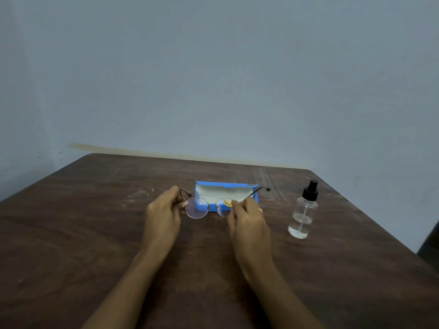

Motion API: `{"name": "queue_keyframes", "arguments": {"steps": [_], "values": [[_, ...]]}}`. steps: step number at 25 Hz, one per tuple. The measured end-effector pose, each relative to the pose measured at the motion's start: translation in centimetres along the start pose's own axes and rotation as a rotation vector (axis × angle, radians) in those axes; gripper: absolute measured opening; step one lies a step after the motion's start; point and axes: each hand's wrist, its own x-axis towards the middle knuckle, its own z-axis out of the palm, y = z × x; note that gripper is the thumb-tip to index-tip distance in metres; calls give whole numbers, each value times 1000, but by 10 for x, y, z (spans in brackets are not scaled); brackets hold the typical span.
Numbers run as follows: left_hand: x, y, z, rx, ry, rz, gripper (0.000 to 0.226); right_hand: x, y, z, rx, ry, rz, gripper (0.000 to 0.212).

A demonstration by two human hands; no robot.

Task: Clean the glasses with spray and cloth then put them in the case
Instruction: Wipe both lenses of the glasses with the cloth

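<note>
Round thin-framed glasses are held above the table, temples unfolded and pointing away from me. My left hand grips the left end of the frame near the hinge. My right hand pinches a small yellowish cloth against the right lens. Just behind the glasses lies a blue case, open, with a pale lining. A clear spray bottle with a black pump top stands upright to the right of my right hand, apart from it.
The brown wooden table has pale scuff marks near the far side. Its right edge runs diagonally past the bottle, with a dark object beyond it. A plain grey wall stands behind.
</note>
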Motion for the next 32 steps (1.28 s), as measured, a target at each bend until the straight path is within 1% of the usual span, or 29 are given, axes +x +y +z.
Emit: {"name": "queue_keyframes", "arguments": {"steps": [1, 2, 4, 5, 6, 7, 9, 11, 12, 14, 16, 18, 19, 20, 22, 24, 26, 27, 32], "values": [[-1, 2, 0, -38, -13, 7, 34, 0, -1, 2, -5, -8, -7, 27], [-2, 2, -1, -61, -28, 21, 44, 1, -3, 2, 0, -31, -4, 32], [-3, -1, 1, -66, -36, 63, 58, -1, -3, 6, 1, -65, -4, 29], [-3, -3, 1, -54, -34, 80, 61, -2, -1, 10, 17, -72, -19, 21], [-2, -3, 1, -42, -30, 88, 60, -3, 1, 12, 46, -97, -39, 10], [-2, -4, 1, -33, -24, 80, 58, -4, 1, 14, 73, -120, -63, 5], [-1, -5, 2, -4, -23, 29, 44, -7, 1, 15, 92, -164, -101, 16], [0, -6, 3, 11, -22, -13, 26, -7, -2, 12, 79, -167, -120, 19], [1, -8, 3, 9, -18, -32, 21, -7, -3, 10, 68, -167, -121, 20], [1, -12, 3, 0, -10, -49, 21, -6, -3, 8, 24, -168, -119, 24], [1, -10, 2, -43, -30, -42, 33, -6, -3, 8, -27, -173, -92, 26], [-1, -4, 1, -81, -60, 13, 49, -5, -3, 8, -45, -138, -72, 19], [-2, -1, 0, -81, -70, 45, 54, -4, -3, 8, -50, -122, -65, 14], [-2, 0, 0, -73, -81, 73, 55, -3, -3, 8, -55, -113, -49, 15], [-2, 1, -1, -38, -96, 98, 47, -2, -1, 8, -33, -119, -33, 14], [-2, 1, -1, 11, -105, 121, 33, -3, 1, 11, 50, -155, -22, 11], [-2, -2, 1, 22, -120, 122, 19, -4, 5, 14, 121, -198, -30, 6], [-1, -5, 3, 17, -118, 107, 17, -4, 6, 15, 154, -215, -49, 3], [2, -14, 5, 30, -53, 2, 23, -3, 5, 12, 270, -362, -82, 29]]}}
